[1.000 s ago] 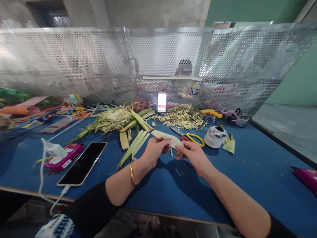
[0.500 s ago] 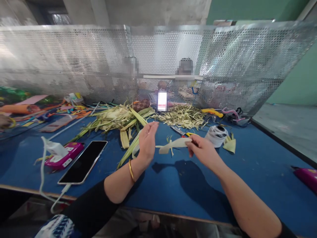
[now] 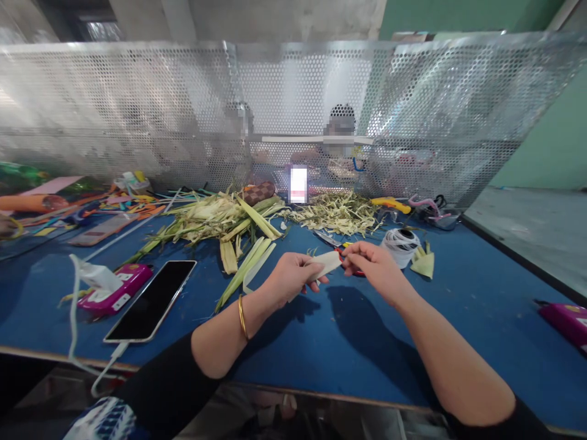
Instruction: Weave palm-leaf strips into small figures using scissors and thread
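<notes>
A pale strip of corn husk (image 3: 326, 263) stretches between my two hands above the blue table. My left hand (image 3: 293, 276), with a gold bangle at the wrist, is closed on the husk's left part, thumb on top. Fingertips of my right hand (image 3: 373, 269) pinch together at its right end. Behind the right hand lie scissors (image 3: 326, 239) with red and yellow handles, partly covered by that hand. A roll of white strip or cord (image 3: 400, 247) stands just beyond it, beside a cut piece of husk (image 3: 422, 263).
Husk leaves (image 3: 206, 217) and a heap of shreds (image 3: 342, 214) lie at the back, before a perforated metal screen (image 3: 183, 110). A charging phone (image 3: 151, 299) and a magenta tissue pack (image 3: 117, 290) are at left. Another magenta pack (image 3: 564, 324) sits far right. People are behind the screen.
My left hand, flat and upright before, has turned and closed on the husk. My right hand has shifted slightly left, still pinching the end.
</notes>
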A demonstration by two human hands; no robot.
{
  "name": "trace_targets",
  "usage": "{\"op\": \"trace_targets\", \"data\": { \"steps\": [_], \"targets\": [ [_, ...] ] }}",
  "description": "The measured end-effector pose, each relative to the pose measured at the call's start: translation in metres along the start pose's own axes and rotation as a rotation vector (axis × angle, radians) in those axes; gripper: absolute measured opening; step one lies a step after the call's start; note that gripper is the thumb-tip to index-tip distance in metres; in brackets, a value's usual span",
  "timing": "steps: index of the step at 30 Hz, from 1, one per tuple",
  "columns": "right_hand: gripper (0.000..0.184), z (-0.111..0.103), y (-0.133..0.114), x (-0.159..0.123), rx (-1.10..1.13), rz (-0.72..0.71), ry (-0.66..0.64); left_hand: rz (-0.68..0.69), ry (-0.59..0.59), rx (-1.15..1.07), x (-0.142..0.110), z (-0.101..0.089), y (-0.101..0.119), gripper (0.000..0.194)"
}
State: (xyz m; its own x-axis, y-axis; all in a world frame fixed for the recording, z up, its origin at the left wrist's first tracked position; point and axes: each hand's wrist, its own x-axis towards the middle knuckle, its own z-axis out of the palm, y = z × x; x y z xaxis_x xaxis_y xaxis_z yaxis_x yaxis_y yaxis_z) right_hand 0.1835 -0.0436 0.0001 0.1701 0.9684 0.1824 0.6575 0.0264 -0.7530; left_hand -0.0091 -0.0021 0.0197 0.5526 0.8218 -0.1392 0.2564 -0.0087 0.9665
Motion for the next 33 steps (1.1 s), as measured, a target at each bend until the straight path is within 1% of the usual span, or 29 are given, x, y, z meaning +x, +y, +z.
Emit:
{"op": "trace_targets", "data": {
  "steps": [1,3,4,6,9,12,15,18,21,22,24,26,28,29,33],
  "targets": [
    [0.022,-0.001,0.007,0.004,-0.271,0.03,0.052,-0.013,0.028,0.006,0.0,-0.001,0.001,0.026],
    [0.026,-0.002,0.02,0.011,-0.451,0.068,0.095,-0.031,0.071,0.009,-0.001,-0.002,0.004,0.026],
    [0.028,-0.001,0.026,0.014,-0.518,0.075,0.092,-0.037,0.086,0.005,0.0,-0.003,0.004,0.025],
    [0.03,0.0,0.033,0.019,-0.611,0.077,0.056,-0.044,0.104,-0.011,0.0,-0.004,0.005,0.024],
    [0.032,0.003,0.036,0.025,-0.71,0.068,-0.009,-0.032,0.104,-0.045,0.003,-0.005,0.002,0.021],
    [0.034,0.002,0.036,0.03,-0.758,0.058,-0.057,0.003,0.119,-0.067,0.007,-0.007,0.0,0.017],
    [0.042,-0.003,0.036,0.031,-0.756,0.062,-0.078,0.051,0.173,-0.083,0.011,-0.01,0.0,0.016],
    [0.05,-0.007,0.038,0.029,-0.705,0.078,-0.069,0.078,0.21,-0.093,0.016,-0.011,0.005,0.014],
    [0.057,-0.01,0.042,0.028,-0.602,0.087,-0.039,0.094,0.224,-0.064,0.024,-0.011,0.014,0.013],
    [0.057,-0.011,0.044,0.028,-0.556,0.098,-0.026,0.103,0.235,-0.051,0.028,-0.012,0.017,0.013],
    [0.047,-0.013,0.049,0.029,-0.448,0.137,0.003,0.122,0.267,-0.03,0.037,-0.011,0.022,0.013],
    [0.031,-0.014,0.052,0.03,-0.314,0.174,0.035,0.135,0.304,-0.001,0.048,-0.01,0.025,0.012],
    [0.025,-0.012,0.052,0.03,-0.145,0.177,0.056,0.15,0.34,0.035,0.059,-0.008,0.025,0.011],
    [0.026,-0.01,0.05,0.029,-0.05,0.163,0.062,0.159,0.364,0.054,0.065,-0.007,0.024,0.012],
    [0.043,0.001,0.035,0.025,0.305,0.055,0.052,0.181,0.462,0.133,0.08,-0.009,0.02,0.017]
  ]
}}
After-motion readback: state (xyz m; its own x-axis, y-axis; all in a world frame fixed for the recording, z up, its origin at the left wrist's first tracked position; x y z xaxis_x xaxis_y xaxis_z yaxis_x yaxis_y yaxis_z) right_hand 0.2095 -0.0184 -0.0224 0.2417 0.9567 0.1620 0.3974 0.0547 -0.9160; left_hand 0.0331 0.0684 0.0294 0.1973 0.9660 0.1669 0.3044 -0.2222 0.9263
